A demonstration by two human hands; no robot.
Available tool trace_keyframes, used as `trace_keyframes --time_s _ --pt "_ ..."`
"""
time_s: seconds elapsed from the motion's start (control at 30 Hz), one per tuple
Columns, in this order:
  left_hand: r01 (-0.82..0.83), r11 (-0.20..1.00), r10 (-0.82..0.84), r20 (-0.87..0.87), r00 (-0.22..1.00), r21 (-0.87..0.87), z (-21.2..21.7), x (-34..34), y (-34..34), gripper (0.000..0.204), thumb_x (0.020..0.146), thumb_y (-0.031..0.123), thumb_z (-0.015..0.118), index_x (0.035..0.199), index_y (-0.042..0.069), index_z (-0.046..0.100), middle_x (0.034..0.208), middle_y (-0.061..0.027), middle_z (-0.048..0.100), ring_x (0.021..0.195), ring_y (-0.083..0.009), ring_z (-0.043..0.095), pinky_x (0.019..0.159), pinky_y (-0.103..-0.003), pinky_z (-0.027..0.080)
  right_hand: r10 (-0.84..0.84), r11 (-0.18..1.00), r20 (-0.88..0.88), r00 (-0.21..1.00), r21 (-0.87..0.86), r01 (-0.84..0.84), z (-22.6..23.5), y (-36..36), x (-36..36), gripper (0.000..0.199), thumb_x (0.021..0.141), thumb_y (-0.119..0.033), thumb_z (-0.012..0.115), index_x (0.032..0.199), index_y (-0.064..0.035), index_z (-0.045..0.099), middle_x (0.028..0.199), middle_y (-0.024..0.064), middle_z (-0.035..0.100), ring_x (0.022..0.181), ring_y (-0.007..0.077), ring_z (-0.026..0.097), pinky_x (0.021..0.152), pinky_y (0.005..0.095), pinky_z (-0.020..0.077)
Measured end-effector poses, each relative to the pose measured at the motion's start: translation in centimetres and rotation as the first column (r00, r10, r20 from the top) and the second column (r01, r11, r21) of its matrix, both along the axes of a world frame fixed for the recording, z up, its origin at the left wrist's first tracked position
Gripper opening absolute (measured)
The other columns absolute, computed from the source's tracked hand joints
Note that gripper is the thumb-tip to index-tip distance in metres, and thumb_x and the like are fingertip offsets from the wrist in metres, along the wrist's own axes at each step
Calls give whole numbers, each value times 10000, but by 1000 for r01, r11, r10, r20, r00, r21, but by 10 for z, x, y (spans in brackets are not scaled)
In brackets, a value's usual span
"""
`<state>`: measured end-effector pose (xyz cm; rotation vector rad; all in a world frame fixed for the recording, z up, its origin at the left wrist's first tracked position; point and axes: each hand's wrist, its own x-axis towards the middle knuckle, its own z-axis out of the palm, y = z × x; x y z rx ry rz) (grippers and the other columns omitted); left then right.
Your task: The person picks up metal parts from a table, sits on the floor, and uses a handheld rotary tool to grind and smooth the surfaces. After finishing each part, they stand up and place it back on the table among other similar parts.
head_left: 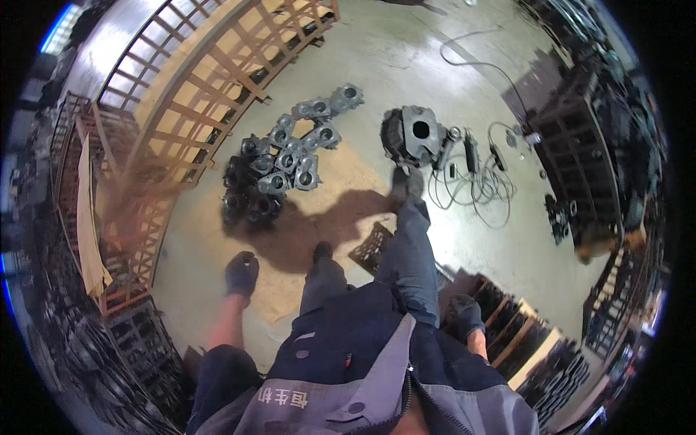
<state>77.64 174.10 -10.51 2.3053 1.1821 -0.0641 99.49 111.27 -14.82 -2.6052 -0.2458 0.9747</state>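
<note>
My left hand (241, 275), in a dark glove, hangs low beside my left leg above the brown sheet (279, 293) on the floor. Its fingers point down and away, too dark to make out. On my right side, my right hand (465, 317), also gloved, hangs near a container of dark metal parts with wooden slats (535, 357). The fingers of that hand are mostly hidden from above. No object shows in either hand. In front of me, a cluster of grey cast-metal housings (288, 156) rests partly on the sheet.
Beyond my forward right foot lies a larger metal casting (420, 130) with a round hole. Beside it are hand tools (471, 154) and tangled cables (478, 192). A black plastic crate (372, 246) sits by my legs. Brown slatted racks (217, 80) line the left; a dark rack (591, 145) stands right.
</note>
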Motion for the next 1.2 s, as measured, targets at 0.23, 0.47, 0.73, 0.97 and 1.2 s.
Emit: trace_keyframes --time_s 0.23,0.47,0.73,0.97,1.2 --pt "-73 987 97 -169 981 143 -120 107 -82 383 811 256 697 1134 53 690 1098 -186 710 1011 -338 684 911 -437 528 37 998 -112 993 -48 -43 -60 44 301 412 929 -386 637 1107 -21 707 1134 207 699 1113 346 647 989 415 483" --pt "161 976 -156 -42 987 144 -286 392 -60 558 832 256 634 1314 5 504 1219 -231 577 1175 -397 532 1039 -498 393 -369 891 -232 900 189 414 -254 84 488 356 940 -355 635 1044 -17 681 817 50 666 696 111 581 637 311 472" --pt "194 877 -41 -335 941 440 -561 490 42 634 831 175 531 1427 -6 411 1409 -262 488 1322 -406 456 1110 -506 341 -348 930 -77 934 94 354 -513 41 494 634 870 -372 731 1317 44 559 1294 227 619 1204 307 586 1024 392 445" --pt "55 973 75 -530 845 225 -583 553 52 480 882 218 539 1318 19 511 1261 -235 615 1121 -405 619 939 -509 474 -708 611 -185 681 323 723 -606 54 521 460 889 -328 737 1153 9 570 944 82 649 714 121 548 598 293 449" --pt "90 976 -30 -282 959 199 -542 519 58 394 864 172 614 1228 19 613 1066 -237 695 999 -419 667 860 -445 531 -562 806 158 812 325 495 -601 101 520 382 922 -240 619 1138 75 604 870 113 686 738 187 613 683 326 502"
